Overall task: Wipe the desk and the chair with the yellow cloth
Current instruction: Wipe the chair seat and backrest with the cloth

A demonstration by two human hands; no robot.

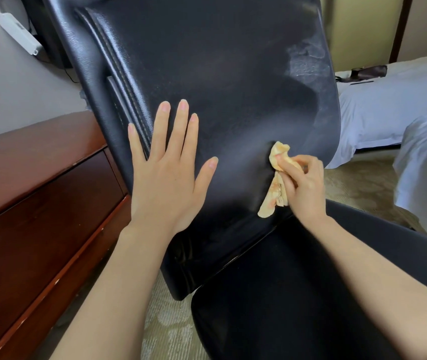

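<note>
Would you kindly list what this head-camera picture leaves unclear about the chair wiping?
- Black leather chair backrest: top cut off by the upper frame edge.
- Crumpled yellow cloth: partly hidden inside the right hand grip.
- Backrest area under the flat left hand: hidden.
- Reddish-brown wooden desk: top out of view.

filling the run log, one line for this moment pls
stage: wiping chair backrest | left hand: flat on backrest | right hand: yellow cloth pressed to backrest

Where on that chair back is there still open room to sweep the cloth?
Open: the upper backrest, between the stitched seam and the scuffed patch. Crowded lower down: left hand flat, right hand bunching the yellow cloth.
</note>
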